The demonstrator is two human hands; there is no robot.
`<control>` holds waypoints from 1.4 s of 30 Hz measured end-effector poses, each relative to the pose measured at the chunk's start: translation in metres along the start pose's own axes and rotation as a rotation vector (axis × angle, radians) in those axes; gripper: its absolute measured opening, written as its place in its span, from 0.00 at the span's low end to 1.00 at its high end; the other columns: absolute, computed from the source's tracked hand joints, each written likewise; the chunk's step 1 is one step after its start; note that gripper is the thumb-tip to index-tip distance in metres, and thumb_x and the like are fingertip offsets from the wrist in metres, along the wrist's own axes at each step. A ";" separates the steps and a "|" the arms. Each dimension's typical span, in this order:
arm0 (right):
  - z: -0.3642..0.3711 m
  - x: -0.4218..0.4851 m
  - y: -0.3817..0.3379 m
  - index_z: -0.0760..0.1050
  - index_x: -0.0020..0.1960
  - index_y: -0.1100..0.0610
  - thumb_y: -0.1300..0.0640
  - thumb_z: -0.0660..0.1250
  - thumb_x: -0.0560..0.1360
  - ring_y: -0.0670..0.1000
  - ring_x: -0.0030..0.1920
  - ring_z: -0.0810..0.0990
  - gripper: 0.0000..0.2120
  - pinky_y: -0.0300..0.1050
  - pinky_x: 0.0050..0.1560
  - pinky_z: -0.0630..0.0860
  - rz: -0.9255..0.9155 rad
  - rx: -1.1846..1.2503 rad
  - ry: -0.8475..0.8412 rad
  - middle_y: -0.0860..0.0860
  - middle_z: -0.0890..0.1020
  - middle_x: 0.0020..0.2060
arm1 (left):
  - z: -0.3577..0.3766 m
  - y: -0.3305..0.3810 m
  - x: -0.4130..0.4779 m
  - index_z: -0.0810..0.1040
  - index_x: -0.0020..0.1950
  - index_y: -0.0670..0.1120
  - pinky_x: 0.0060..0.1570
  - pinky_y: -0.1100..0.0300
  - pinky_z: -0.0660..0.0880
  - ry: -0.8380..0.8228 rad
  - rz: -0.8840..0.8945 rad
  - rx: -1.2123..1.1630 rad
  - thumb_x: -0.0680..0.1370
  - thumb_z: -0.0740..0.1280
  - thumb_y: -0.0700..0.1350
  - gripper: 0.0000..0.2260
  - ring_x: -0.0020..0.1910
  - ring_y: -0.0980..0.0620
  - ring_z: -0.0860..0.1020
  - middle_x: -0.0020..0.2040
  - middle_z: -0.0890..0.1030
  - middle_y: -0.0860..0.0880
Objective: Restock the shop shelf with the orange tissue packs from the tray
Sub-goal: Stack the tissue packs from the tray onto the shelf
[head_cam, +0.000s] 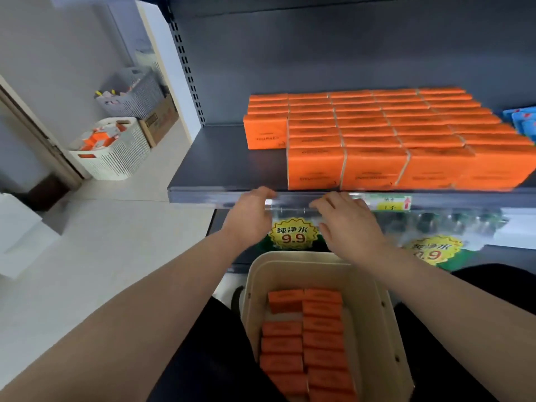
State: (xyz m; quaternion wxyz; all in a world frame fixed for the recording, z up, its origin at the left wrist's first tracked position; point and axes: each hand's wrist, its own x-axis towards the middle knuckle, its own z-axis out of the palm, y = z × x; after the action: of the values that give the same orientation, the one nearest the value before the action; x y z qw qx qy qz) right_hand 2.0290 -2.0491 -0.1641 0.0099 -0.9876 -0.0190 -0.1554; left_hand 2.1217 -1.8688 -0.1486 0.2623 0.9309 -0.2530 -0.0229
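Beige tray (374,300) at bottom centre, between two bare forearms, holding two columns of orange tissue packs (322,340) lying flat. Above it, both hands reach to the front edge of the dark shelf (220,166). The left hand (249,216) has loosely bent fingers at the edge and holds nothing; blur hides whether it touches. The right hand (348,224) is empty, its fingers straight and spread. On the shelf stand tight rows of stocked packs (391,134), filling the centre and right, with bare shelf to their left. A yellow price label (391,202) sits on the shelf edge; blue packs (522,123) show at far right. Below are yellow starburst signs (293,235). At upper left, a white basket (116,158), cardboard box (159,123) and grey basket (130,94) stand on the floor.
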 end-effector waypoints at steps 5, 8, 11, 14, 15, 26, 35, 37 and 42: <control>0.055 -0.066 0.013 0.70 0.65 0.51 0.60 0.63 0.74 0.54 0.59 0.72 0.20 0.51 0.55 0.71 0.068 0.024 -0.289 0.51 0.75 0.58 | 0.069 -0.007 -0.036 0.70 0.68 0.49 0.59 0.54 0.73 -0.184 -0.086 0.016 0.76 0.62 0.36 0.22 0.62 0.47 0.74 0.64 0.75 0.46; 0.083 -0.090 0.022 0.68 0.66 0.50 0.57 0.59 0.77 0.53 0.63 0.71 0.18 0.50 0.62 0.67 0.132 0.055 -0.411 0.50 0.73 0.62 | 0.104 -0.015 -0.048 0.72 0.67 0.48 0.61 0.55 0.72 -0.275 -0.118 0.067 0.73 0.63 0.36 0.22 0.60 0.47 0.75 0.62 0.77 0.47; 0.107 -0.101 0.029 0.66 0.66 0.51 0.56 0.57 0.78 0.55 0.64 0.69 0.17 0.49 0.62 0.65 0.165 0.092 -0.544 0.51 0.72 0.61 | 0.133 -0.025 -0.052 0.71 0.67 0.45 0.62 0.53 0.72 -0.396 -0.181 0.125 0.75 0.62 0.40 0.20 0.60 0.46 0.75 0.62 0.77 0.44; 0.137 -0.108 0.028 0.67 0.65 0.51 0.54 0.56 0.79 0.55 0.62 0.70 0.15 0.51 0.60 0.66 0.211 0.124 -0.636 0.52 0.72 0.60 | 0.158 -0.035 -0.057 0.70 0.64 0.43 0.59 0.49 0.73 -0.545 -0.247 0.171 0.75 0.62 0.42 0.17 0.60 0.42 0.74 0.60 0.77 0.41; 0.150 -0.111 0.028 0.68 0.65 0.50 0.53 0.55 0.79 0.55 0.62 0.70 0.15 0.51 0.60 0.67 0.225 0.134 -0.655 0.52 0.72 0.60 | 0.167 -0.038 -0.059 0.69 0.64 0.44 0.58 0.49 0.72 -0.583 -0.258 0.188 0.76 0.62 0.42 0.17 0.60 0.41 0.74 0.60 0.76 0.41; 0.248 -0.130 0.006 0.65 0.68 0.52 0.61 0.55 0.79 0.54 0.66 0.68 0.19 0.49 0.63 0.67 0.183 0.157 -0.831 0.52 0.70 0.66 | 0.231 -0.075 -0.068 0.67 0.64 0.47 0.55 0.50 0.73 -0.677 -0.464 0.155 0.78 0.60 0.42 0.15 0.58 0.43 0.77 0.60 0.77 0.44; 0.275 -0.132 0.003 0.71 0.63 0.51 0.59 0.54 0.78 0.54 0.63 0.71 0.17 0.51 0.62 0.67 0.234 0.173 -0.781 0.51 0.74 0.62 | 0.254 -0.091 -0.075 0.68 0.68 0.46 0.59 0.56 0.71 -0.646 -0.524 0.092 0.76 0.59 0.36 0.21 0.62 0.46 0.76 0.63 0.78 0.45; 0.273 -0.130 0.004 0.73 0.62 0.51 0.59 0.55 0.77 0.55 0.62 0.72 0.16 0.51 0.62 0.67 0.220 0.166 -0.793 0.52 0.75 0.61 | 0.256 -0.095 -0.078 0.69 0.68 0.46 0.58 0.55 0.72 -0.661 -0.519 0.092 0.75 0.58 0.36 0.21 0.61 0.46 0.76 0.62 0.78 0.45; 0.250 -0.133 0.011 0.77 0.56 0.50 0.48 0.66 0.71 0.54 0.57 0.75 0.15 0.50 0.56 0.68 0.185 0.131 -0.729 0.50 0.79 0.54 | 0.260 -0.097 -0.078 0.70 0.65 0.45 0.58 0.54 0.73 -0.670 -0.487 0.135 0.75 0.59 0.36 0.18 0.59 0.45 0.78 0.60 0.79 0.44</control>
State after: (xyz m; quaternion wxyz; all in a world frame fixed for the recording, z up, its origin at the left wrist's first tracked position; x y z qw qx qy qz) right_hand 1.9795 -2.0583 -0.4433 0.0794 -0.9729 0.0582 0.2094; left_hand 2.0529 -1.8837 -0.4276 0.0911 0.9198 -0.0980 -0.3690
